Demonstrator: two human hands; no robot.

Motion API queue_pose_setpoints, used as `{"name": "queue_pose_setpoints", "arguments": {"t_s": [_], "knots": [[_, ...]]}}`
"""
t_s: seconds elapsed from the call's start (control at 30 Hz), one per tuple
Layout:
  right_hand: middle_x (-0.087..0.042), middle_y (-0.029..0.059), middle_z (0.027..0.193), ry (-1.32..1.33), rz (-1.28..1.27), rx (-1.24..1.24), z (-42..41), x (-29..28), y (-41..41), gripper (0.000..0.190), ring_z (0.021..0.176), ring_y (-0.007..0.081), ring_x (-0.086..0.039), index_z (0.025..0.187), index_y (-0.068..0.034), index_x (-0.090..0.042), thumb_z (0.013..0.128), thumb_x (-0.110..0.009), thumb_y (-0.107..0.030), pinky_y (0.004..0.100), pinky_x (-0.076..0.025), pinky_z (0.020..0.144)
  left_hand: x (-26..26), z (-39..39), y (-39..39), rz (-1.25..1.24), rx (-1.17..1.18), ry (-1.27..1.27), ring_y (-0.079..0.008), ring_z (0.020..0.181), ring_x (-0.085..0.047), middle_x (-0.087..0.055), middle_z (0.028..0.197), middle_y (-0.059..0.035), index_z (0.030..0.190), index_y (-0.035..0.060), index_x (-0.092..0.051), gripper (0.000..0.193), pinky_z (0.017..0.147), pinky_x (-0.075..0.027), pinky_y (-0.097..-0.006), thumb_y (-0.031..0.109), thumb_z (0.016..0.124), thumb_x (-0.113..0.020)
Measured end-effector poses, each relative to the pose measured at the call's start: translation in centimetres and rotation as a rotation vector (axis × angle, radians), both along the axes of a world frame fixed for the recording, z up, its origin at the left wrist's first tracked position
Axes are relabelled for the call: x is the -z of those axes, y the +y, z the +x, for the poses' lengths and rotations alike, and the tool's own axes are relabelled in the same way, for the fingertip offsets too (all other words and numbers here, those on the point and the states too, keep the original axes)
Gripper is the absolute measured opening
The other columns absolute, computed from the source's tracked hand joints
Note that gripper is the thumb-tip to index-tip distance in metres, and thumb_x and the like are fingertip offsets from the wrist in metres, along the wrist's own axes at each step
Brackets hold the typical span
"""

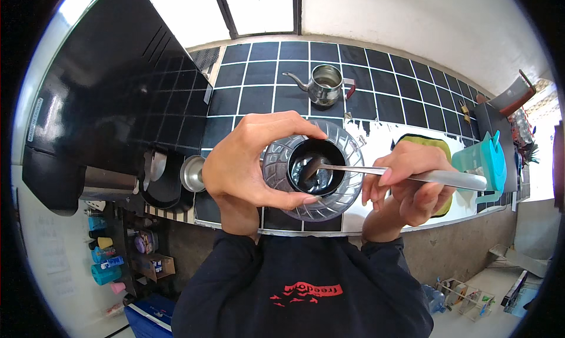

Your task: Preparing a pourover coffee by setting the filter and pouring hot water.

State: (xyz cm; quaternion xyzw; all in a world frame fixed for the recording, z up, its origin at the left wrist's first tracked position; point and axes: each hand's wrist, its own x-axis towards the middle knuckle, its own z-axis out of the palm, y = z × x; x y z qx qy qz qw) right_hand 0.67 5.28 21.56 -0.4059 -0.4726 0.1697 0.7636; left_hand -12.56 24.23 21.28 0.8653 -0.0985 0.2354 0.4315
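My left hand (256, 165) curves around the left side of a dark cup (292, 179), with its thumb and forefinger at the rim. Dark, shiny liquid (324, 181) shows inside. A metal spoon (353, 169) is in my right hand (412, 174); its bowl end dips into the cup and its handle points right. Below the cup is a clear ribbed glass plate (348, 196). Behind it, a stainless steel kettle (325, 86) with a long spout and reddish handle stands on the black tiled counter (260, 73).
A turquoise-lidded pitcher (481, 161) stands at the right, near a green cloth-like item (443, 207) partly behind my right hand. A small metal bowl (192, 173) lies left of my left hand. The large black hood-like appliance (110, 99) occupies the left. A brass padlock (465, 112) lies at the far right.
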Motion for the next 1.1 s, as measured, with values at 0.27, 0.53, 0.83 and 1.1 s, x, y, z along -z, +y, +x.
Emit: {"name": "queue_pose_setpoints", "arguments": {"t_s": [0.27,0.53,0.83,1.1], "knots": [[-0.060,0.0088,0.071,-0.031,-0.020,-0.061,-1.0,0.4,1.2,0.024,0.058,0.0133,-0.052,0.083,0.003,-0.059,0.091,-0.053,-0.019,0.0256,-0.040,0.051,-0.1,0.0,-0.1,0.006,-0.007,0.004,-0.0314,0.094,-0.067,-0.067,0.098,-0.0203,0.099,-0.0052,-0.064,0.069,0.084,-0.051,-0.0353,0.034,0.046,-0.081],[-0.058,0.0085,0.066,-0.105,-0.009,0.001,0.1,0.5,0.6,0.025,0.054,0.0128,-0.048,0.081,0.004,-0.059,0.091,-0.056,-0.019,0.0258,-0.036,0.048,-0.1,-0.1,0.1,0.019,0.011,-0.002,-0.0310,0.093,-0.068,-0.067,0.098,-0.0202,0.100,-0.0050,-0.064,0.068,0.084,-0.051,-0.0346,0.033,0.047,-0.082],[-0.060,0.0097,0.065,-0.050,0.052,-0.010,0.3,0.3,0.2,0.030,0.052,0.0131,-0.049,0.081,0.005,-0.061,0.091,-0.059,-0.023,0.0264,-0.036,0.045,0.1,0.0,0.1,0.028,0.003,-0.025,-0.0312,0.092,-0.068,-0.067,0.097,-0.0204,0.100,-0.0051,-0.064,0.069,0.083,-0.051,-0.0350,0.033,0.045,-0.080],[-0.060,0.0077,0.064,-0.299,-0.007,0.110,0.2,0.2,1.1,0.023,0.051,0.0164,-0.054,0.077,0.002,-0.065,0.085,-0.067,-0.020,0.0257,-0.037,0.046,0.0,0.0,-0.1,0.010,-0.016,-0.010,-0.0312,0.092,-0.067,-0.067,0.097,-0.0203,0.100,-0.0053,-0.064,0.069,0.084,-0.051,-0.0348,0.034,0.045,-0.080]]}}
